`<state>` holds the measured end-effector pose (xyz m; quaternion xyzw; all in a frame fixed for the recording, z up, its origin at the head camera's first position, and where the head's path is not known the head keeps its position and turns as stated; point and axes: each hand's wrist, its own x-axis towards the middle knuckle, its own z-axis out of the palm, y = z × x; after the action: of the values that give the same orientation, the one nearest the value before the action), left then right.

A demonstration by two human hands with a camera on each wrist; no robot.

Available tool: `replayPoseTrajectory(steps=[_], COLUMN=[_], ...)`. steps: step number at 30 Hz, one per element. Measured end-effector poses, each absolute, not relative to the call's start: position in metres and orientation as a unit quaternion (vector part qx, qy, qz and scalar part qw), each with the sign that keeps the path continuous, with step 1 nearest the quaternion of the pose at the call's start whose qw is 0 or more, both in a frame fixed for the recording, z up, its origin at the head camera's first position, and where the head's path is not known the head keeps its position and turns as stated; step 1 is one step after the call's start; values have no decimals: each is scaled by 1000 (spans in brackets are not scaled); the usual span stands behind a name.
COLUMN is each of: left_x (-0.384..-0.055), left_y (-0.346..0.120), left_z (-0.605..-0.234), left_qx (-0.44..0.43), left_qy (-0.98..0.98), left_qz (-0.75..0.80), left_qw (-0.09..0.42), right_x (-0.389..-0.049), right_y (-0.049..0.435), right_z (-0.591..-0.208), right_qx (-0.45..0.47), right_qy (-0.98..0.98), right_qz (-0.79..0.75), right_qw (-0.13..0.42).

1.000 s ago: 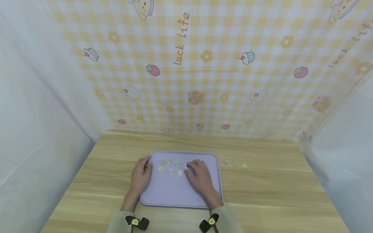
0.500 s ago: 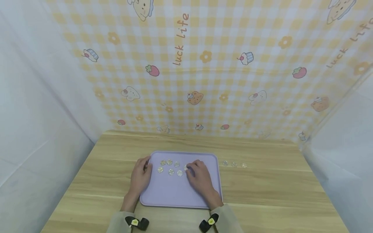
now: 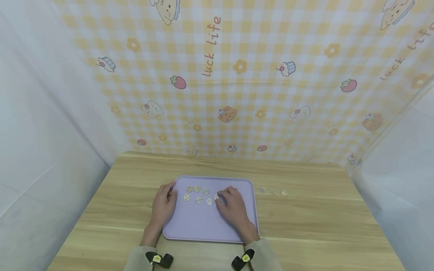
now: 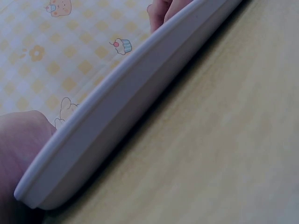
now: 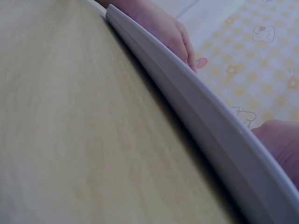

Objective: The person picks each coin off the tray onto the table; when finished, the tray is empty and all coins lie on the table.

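Note:
A lilac tray point(image 3: 203, 226) lies on the wooden table. At its left rim my left hand point(image 3: 163, 205) holds the edge, thumb and fingers curved against it. Over the tray's right half, my right hand point(image 3: 234, 209) has its thumb and forefinger around a shiny round coin point(image 3: 216, 196), partly covered by the fingertips. Several similar coins point(image 3: 199, 200) lie flat in two rough rows to its left. In the left wrist view the tray's pale outer wall point(image 4: 117, 102) hides the coins. The right wrist view also shows mainly the outer wall point(image 5: 187, 98).
Three more coins point(image 3: 272, 192) lie in a row on the wooden table point(image 3: 315, 218), right of the tray. A yellow checked cloth point(image 3: 257, 90) with cartoon prints hangs behind the table. White sheets point(image 3: 44, 150) close off both sides.
The coin at my right fingertips has slid slightly toward me, closer in line with the nearer row. My left hand and the tray have stayed in place.

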<state>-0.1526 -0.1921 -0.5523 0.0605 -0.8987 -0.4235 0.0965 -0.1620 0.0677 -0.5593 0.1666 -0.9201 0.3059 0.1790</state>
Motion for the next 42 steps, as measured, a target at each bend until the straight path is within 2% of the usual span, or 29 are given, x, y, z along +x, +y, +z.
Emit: replayPoseTrajectory(steps=[28, 42], left_x=[-152, -153], left_y=[-192, -192], left_z=[-553, -555], left_qx=[62, 56], left_qy=[-895, -897], left_qz=[-431, -425], left_qw=[94, 105], right_x=[-160, -162], right_y=[66, 65], right_z=[-562, -548], right_qx=[148, 117], right_qy=[-926, -929], right_qz=[324, 347], right_qw=[127, 48])
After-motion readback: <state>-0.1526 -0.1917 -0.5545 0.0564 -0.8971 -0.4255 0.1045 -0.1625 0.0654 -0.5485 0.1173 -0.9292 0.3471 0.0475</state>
